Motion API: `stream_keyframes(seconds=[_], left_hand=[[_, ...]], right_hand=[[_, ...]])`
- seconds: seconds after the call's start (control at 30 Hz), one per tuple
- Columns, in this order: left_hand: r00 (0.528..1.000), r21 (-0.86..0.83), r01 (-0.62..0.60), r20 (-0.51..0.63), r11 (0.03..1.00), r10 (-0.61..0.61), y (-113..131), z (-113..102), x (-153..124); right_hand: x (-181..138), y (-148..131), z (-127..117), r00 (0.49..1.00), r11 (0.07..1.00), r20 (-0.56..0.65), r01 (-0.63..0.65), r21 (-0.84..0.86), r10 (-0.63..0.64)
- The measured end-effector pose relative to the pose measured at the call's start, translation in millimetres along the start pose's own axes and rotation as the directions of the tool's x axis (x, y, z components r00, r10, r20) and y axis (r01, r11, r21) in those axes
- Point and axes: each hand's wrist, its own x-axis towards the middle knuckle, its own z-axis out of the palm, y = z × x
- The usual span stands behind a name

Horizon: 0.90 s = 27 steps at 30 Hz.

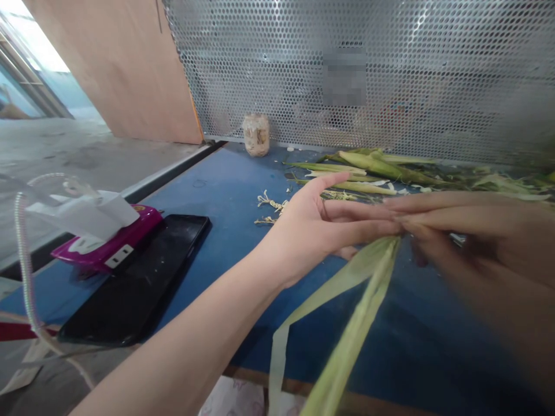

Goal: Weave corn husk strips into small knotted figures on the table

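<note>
Over the blue table, my left hand (333, 222) and my right hand (459, 231) meet at the fingertips. Pinched between them is the upper end of a long pale green corn husk strip (359, 323). Its lower part splits into two bands that hang past the table's front edge. My left thumb and index finger close on the husk while another finger stretches out. The right hand is partly blurred, its fingertips pressed at the same end. Behind my left wrist lie small knotted husk figures (271, 202), partly hidden by the hand.
Green corn husks (377, 164) lie heaped along the perforated metal panel (277, 69). A jar (256, 134) stands at the back of the blue table (186, 196). To the left are a black phone (143, 277), a magenta power strip (130, 240) with white plugs, and a cable (26, 271).
</note>
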Motion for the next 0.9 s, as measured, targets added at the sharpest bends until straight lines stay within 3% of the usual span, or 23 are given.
stream_keyframes(seconds=[0.13,0.2,0.37,0.57,0.7,0.9], left_hand=[[0.999,-0.011,-0.04,-0.016,0.999,0.04,2.1,2.8,-0.7],[0.999,-0.021,-0.032,-0.01,0.999,0.032,3.1,3.4,-1.3],[1.0,-0.042,-0.006,-0.007,0.999,0.005,2.7,3.2,-2.0],[1.0,-0.049,0.008,-0.007,0.999,-0.008,1.6,2.2,-1.4],[1.0,-0.017,-0.003,-0.002,1.0,0.002,1.4,1.3,-1.3],[1.0,0.029,-0.01,-0.02,1.0,0.011,-0.4,1.1,-0.3]], right_hand=[[3.9,-9.7,2.7,0.999,0.999,0.032,-0.021,0.043,0.02],[5.0,-18.4,3.8,0.974,0.984,-0.139,-0.177,0.021,0.178],[4.5,-33.0,5.2,0.935,0.953,-0.184,-0.298,0.048,0.302],[3.5,-27.2,7.1,0.951,0.965,-0.169,-0.26,0.023,0.26],[5.9,-29.3,6.5,0.944,0.955,-0.144,-0.296,0.03,0.297],[11.0,-34.0,8.4,0.904,0.872,-0.063,-0.385,0.303,0.422]])
